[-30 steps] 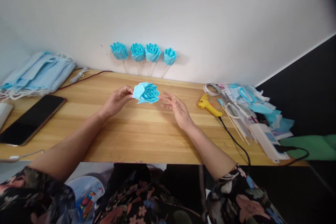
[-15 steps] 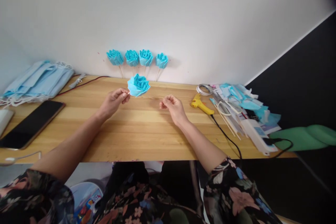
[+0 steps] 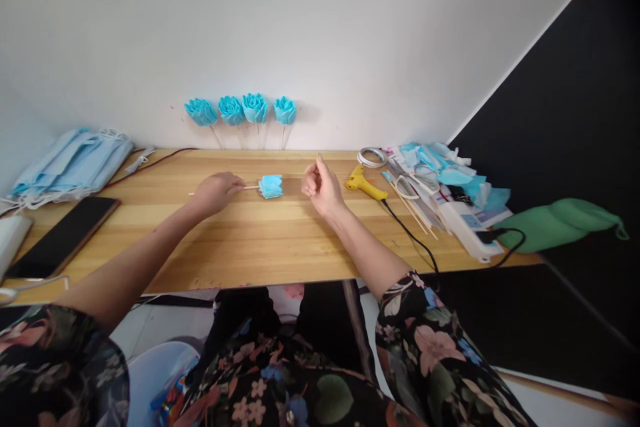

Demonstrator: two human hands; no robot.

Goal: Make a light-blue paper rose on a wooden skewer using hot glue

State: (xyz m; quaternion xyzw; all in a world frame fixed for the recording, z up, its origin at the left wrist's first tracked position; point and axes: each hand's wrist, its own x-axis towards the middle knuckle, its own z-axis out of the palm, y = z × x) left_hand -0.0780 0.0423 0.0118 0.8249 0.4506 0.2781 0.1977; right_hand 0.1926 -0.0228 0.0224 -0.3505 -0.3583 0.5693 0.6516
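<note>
My left hand [image 3: 219,192] is closed round the thin wooden stick of a blue paper-like flower [image 3: 271,186]. The stick lies nearly level, and the bloom points right, low over the table. To the right of that bloom is my right hand [image 3: 320,185], its fingers curled in and thumb raised, touching neither flower nor stick. Nothing shows between its fingers. Several similar blue flowers on sticks [image 3: 255,108] lean against the wall behind. A yellow hot glue gun [image 3: 367,184] lies just right of my right hand.
On the left are stacked face masks [image 3: 75,163] and a phone [image 3: 63,237]. The right side holds a tape roll [image 3: 372,157], scissors [image 3: 407,187], loose sticks [image 3: 411,210], blue scraps [image 3: 450,167], a power strip [image 3: 467,233] and a green pouch [image 3: 555,223]. The gun's cord [image 3: 410,235] crosses the table edge.
The held flower has turned from facing up to lying sideways and come down. My left hand has rolled palm-down. My right hand's thumb has lifted from a pinch. The view has shifted slightly.
</note>
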